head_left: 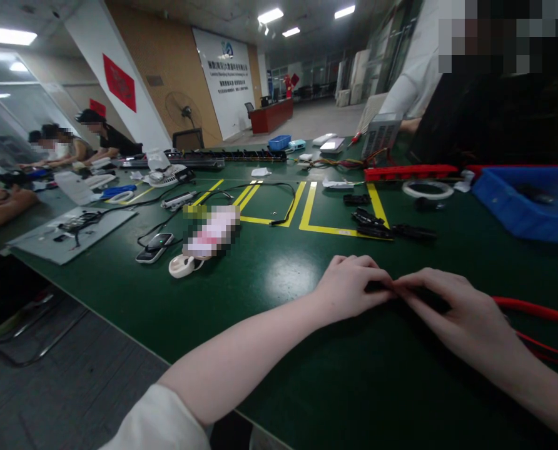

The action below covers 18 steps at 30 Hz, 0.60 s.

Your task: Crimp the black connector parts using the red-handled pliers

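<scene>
My left hand (351,284) and my right hand (452,309) meet fingertip to fingertip on the green table (269,275). Between them they pinch a small dark part (380,287), mostly hidden by the fingers. A red-handled tool (532,309) lies on the table just behind and right of my right hand, with a thin red wire (546,348) beside it.
Black connectors (377,222) lie by the yellow floor-tape lines (307,215). A blue bin (527,200) stands at the right, a tape roll (428,189) and red strip (408,171) behind. A phone (154,245) and black cable (279,206) lie left. Other people sit at the far left and right.
</scene>
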Each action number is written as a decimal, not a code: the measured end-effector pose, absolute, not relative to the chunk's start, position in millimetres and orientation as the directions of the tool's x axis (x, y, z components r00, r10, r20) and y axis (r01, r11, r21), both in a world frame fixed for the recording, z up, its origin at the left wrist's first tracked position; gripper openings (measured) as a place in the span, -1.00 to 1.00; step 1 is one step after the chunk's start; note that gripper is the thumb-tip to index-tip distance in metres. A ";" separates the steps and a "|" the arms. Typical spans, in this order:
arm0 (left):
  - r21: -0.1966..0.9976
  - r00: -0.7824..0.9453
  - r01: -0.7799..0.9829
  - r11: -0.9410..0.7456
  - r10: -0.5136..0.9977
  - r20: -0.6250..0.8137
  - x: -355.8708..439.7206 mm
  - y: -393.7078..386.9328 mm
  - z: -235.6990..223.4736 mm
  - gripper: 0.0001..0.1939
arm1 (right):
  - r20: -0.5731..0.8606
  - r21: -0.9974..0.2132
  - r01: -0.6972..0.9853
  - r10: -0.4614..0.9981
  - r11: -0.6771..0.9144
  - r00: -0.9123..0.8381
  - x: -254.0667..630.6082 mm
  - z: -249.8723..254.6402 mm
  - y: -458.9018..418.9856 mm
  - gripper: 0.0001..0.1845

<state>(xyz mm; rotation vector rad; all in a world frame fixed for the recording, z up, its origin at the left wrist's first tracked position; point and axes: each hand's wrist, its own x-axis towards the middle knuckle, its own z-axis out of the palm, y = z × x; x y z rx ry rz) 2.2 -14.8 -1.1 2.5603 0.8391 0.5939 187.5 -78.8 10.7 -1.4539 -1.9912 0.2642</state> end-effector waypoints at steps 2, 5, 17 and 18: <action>0.468 0.733 0.455 -0.757 0.617 0.287 1.8 -15.0 -0.9 -0.79 | 0.371 -0.529 0.771 0.914 0.355 -0.165 189.8 8.2 -78.8 -0.76; 0.454 0.734 0.442 -0.773 0.603 0.312 1.5 -15.7 -0.1 -0.79 | 0.341 -0.572 0.759 0.932 0.311 -0.125 194.5 3.4 -78.8 -0.74; 0.467 0.708 0.433 -0.771 0.612 0.352 2.8 -16.1 -2.8 -0.79 | 0.479 -0.407 0.792 0.845 0.455 -0.239 206.7 -5.7 -75.5 -0.73; 0.474 0.705 0.428 -0.769 0.613 0.357 3.3 -15.9 -4.3 -0.80 | 0.495 -0.379 0.796 0.830 0.473 -0.257 206.6 -6.0 -75.2 -0.74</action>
